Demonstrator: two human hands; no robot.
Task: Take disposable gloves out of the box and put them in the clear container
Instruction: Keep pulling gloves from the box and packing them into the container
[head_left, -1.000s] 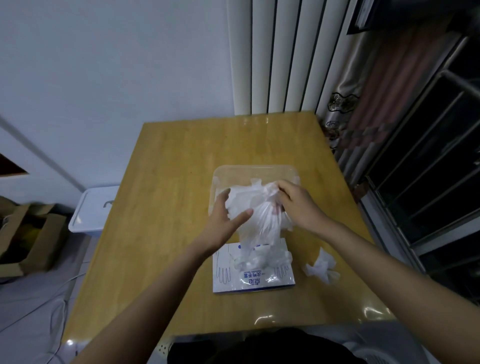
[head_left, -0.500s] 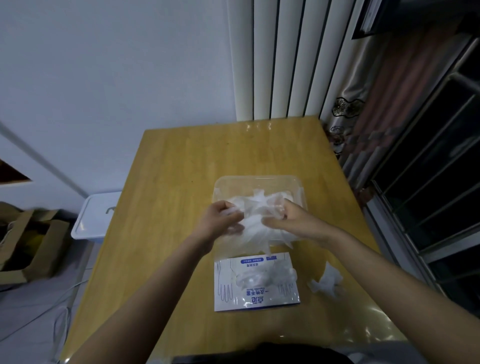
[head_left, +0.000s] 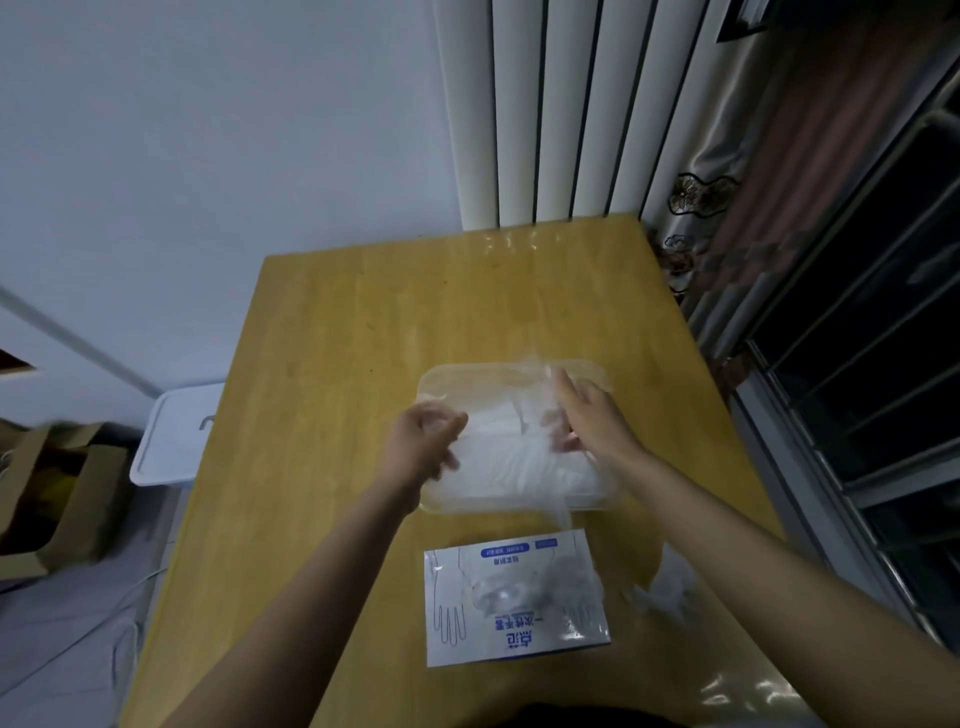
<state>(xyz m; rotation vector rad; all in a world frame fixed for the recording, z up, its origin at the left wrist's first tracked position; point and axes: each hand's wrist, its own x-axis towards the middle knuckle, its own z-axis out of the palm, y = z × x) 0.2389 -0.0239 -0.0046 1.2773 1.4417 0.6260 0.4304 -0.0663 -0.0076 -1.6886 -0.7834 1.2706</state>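
While the left hand (head_left: 425, 440) pinches crinkly film gloves (head_left: 511, 460), the flat right hand (head_left: 592, 418) presses them into the clear container (head_left: 451, 375).

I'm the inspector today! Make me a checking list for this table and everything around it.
Surface: wooden table, glossy.
Job's things: clear container holds a pile of gloves; the flat glove box lies nearer the person.
Clutter: one crumpled loose glove to the right of the box.
Hands: left hand curled at the pile's left edge, grip too blurred to tell; right hand straight-fingered on the pile.
Cables: thin cables on the floor, left.
Surroundings: white bin and cardboard box left; curtain and window right.
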